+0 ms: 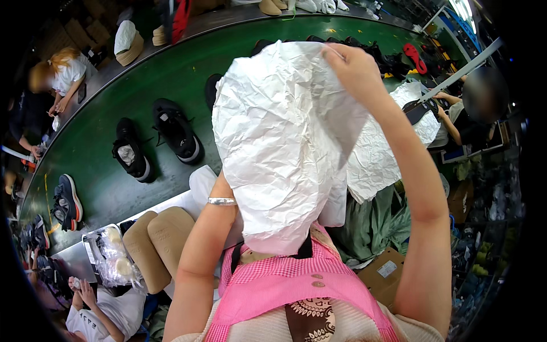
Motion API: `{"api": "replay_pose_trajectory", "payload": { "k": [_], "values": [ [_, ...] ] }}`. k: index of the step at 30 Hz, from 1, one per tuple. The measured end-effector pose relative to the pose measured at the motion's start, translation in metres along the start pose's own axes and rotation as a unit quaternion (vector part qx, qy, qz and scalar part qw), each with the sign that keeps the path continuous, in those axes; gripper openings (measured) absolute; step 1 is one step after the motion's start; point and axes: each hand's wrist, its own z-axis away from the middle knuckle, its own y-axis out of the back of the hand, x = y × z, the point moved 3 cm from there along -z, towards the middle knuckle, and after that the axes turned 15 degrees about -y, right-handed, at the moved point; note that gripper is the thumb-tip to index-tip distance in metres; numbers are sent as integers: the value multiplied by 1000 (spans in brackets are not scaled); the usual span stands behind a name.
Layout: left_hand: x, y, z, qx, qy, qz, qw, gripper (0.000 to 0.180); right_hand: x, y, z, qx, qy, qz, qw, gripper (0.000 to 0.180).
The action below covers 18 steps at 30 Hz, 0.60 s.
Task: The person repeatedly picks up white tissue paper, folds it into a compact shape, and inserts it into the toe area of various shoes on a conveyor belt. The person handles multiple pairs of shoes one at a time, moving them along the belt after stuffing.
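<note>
A large sheet of crumpled white paper (273, 131) is spread out in front of my chest. My right hand (354, 69) pinches its upper right edge between thumb and fingers, arm raised. The sheet covers my left hand; only the left forearm (208, 245), with a silver bracelet at the wrist, shows below it. Left of the paper, a pair of black sneakers stands on the green conveyor belt: one sneaker (176, 134) close to the paper, the other sneaker (130, 151) farther left with a wad of white paper inside. Another crumpled sheet (379, 157) lies to the right, behind my right arm.
Beige foot-shaped forms (171, 236) and a tray of clear plastic bags (113, 251) sit at my left. Farther left is an orange-trimmed shoe (67, 202). Green cloth (373, 225) and a cardboard box (383, 276) are at lower right. Several people sit along the belt.
</note>
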Motion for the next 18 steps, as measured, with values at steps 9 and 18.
{"api": "replay_pose_trajectory", "payload": {
  "k": [9,18],
  "values": [
    [-11,-11,-2,1,-30,31,999,35,-2,-48,90,-47,142,-221,964,61],
    [-14,-19,0,0,-47,31,998,34,14,-60,100,-197,7,-367,909,69]
  ]
}}
